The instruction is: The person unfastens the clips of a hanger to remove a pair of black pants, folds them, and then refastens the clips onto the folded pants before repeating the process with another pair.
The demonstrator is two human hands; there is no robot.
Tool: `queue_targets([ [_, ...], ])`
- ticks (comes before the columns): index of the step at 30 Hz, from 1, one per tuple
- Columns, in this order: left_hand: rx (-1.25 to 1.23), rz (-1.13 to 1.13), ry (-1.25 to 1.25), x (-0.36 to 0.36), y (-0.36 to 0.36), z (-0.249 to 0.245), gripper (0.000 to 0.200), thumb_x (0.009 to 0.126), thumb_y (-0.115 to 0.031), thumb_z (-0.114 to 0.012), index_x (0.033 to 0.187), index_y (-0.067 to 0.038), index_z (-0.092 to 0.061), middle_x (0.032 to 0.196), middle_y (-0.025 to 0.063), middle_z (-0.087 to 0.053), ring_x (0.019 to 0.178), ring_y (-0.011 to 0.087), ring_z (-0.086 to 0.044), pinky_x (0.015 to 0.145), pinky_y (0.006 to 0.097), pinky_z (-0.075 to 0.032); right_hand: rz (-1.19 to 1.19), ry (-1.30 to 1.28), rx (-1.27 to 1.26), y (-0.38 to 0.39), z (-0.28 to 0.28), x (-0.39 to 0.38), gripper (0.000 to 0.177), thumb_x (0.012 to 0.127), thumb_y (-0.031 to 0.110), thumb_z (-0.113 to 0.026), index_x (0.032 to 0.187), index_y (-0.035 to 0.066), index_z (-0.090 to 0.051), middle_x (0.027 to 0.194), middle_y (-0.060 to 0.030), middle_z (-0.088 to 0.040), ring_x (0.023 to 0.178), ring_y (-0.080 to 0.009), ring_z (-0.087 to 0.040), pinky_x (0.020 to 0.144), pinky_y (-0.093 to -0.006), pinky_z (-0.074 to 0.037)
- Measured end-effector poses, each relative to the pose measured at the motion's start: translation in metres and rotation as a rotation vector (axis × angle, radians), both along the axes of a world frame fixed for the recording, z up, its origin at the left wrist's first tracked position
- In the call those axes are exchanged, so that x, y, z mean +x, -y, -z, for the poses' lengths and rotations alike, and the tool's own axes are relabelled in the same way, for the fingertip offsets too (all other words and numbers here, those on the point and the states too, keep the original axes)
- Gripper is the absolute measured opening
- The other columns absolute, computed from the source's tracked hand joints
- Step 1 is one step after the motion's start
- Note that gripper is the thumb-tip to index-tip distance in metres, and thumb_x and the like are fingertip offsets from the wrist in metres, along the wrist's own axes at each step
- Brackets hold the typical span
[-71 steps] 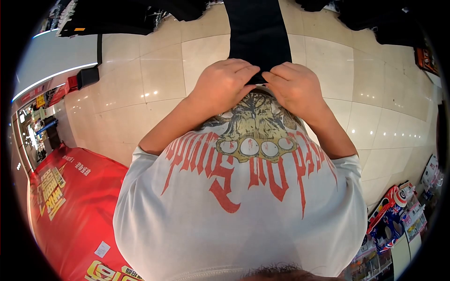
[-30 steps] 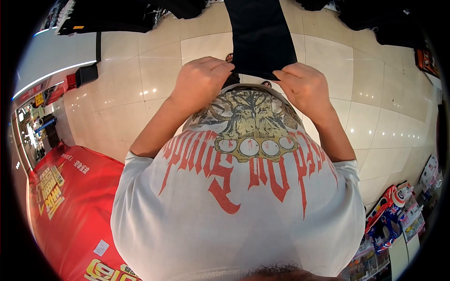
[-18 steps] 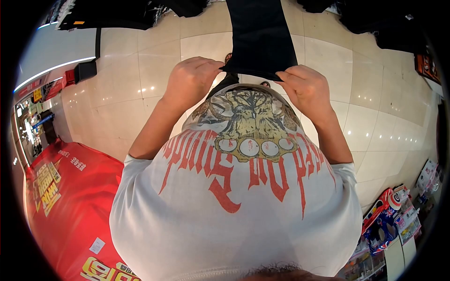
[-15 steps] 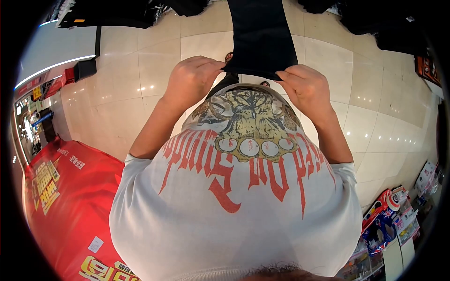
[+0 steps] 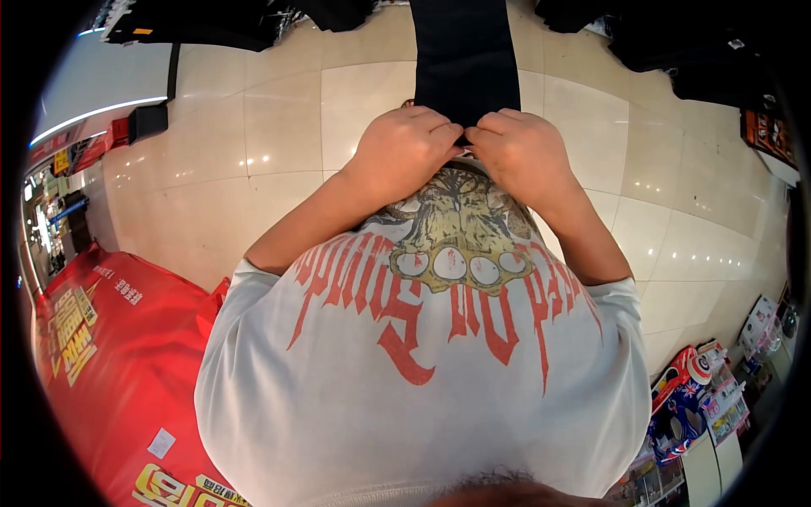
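Note:
A long black piece of cloth (image 5: 466,63), which looks like a garment, stretches from the top edge of the view down to my hands. My left hand (image 5: 409,150) is closed on its near edge, fingers pinched. Beside it, my right hand (image 5: 519,154) pinches the same edge, and the fingertips of both hands almost touch in front of my belly. The thumbs and the gripped hem are partly hidden. What kind of garment it is I cannot make out.
Black clothes hang at the upper left (image 5: 194,25) and upper right (image 5: 676,51). A red printed cover (image 5: 127,338) lies at the lower left. Packaged goods (image 5: 701,397) stand at the lower right. Pale floor tiles (image 5: 279,127) spread ahead.
Both hands have come inward from the two corners of the black cloth to its middle, nearly meeting. The edge that was stretched wide is now gathered between them.

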State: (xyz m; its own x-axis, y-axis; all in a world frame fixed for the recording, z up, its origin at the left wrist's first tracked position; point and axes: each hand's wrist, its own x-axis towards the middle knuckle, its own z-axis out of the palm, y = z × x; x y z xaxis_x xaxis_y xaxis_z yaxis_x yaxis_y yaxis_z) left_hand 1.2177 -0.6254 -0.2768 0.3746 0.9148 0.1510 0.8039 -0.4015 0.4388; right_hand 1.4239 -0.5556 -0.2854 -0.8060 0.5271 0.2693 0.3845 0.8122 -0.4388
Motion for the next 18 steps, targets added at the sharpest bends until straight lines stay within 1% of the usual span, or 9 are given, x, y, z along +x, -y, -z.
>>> queue_targets([
  [3, 0.12, 0.032, 0.021, 0.0, -0.006, 0.0, 0.019, 0.075, -0.01, -0.08, 0.091, -0.002, -0.073, 0.09, 0.0078, -0.073, 0.084, 0.024, -0.072, 0.073, 0.0335, -0.058, 0.017, -0.035, -0.007, -0.002, -0.001, 0.002, 0.01, 0.075, 0.012, -0.07, 0.085, 0.011, -0.073, 0.079, -0.0003, -0.062, 0.078, -0.0201, -0.065, 0.067, -0.0343, -0.054],
  [10, 0.177, 0.062, 0.093, -0.011, -0.016, -0.011, 0.022, 0.074, -0.008, -0.081, 0.094, -0.003, -0.073, 0.087, 0.0094, -0.073, 0.081, 0.0266, -0.071, 0.069, 0.0355, -0.058, 0.104, -0.136, -0.036, -0.007, -0.001, 0.018, 0.018, 0.075, 0.012, -0.078, 0.092, 0.01, -0.076, 0.086, -0.0013, -0.068, 0.077, -0.0212, -0.068, 0.064, -0.0344, -0.055],
  [13, 0.171, 0.054, 0.105, -0.013, -0.017, -0.015, 0.022, 0.074, -0.008, -0.081, 0.094, -0.003, -0.073, 0.086, 0.0097, -0.072, 0.079, 0.0272, -0.071, 0.068, 0.0359, -0.058, 0.132, -0.152, -0.066, -0.007, -0.002, 0.025, 0.021, 0.074, 0.012, -0.079, 0.094, 0.01, -0.076, 0.085, -0.0023, -0.069, 0.077, -0.0221, -0.068, 0.064, -0.0344, -0.055],
  [18, 0.156, 0.049, 0.119, -0.013, -0.016, -0.018, 0.02, 0.076, -0.008, -0.08, 0.094, -0.002, -0.073, 0.085, 0.01, -0.072, 0.079, 0.0278, -0.071, 0.068, 0.0367, -0.057, 0.156, -0.141, -0.096, -0.007, -0.003, 0.038, 0.02, 0.076, 0.012, -0.079, 0.095, 0.008, -0.077, 0.085, -0.004, -0.071, 0.076, -0.0238, -0.068, 0.064, -0.0346, -0.054],
])
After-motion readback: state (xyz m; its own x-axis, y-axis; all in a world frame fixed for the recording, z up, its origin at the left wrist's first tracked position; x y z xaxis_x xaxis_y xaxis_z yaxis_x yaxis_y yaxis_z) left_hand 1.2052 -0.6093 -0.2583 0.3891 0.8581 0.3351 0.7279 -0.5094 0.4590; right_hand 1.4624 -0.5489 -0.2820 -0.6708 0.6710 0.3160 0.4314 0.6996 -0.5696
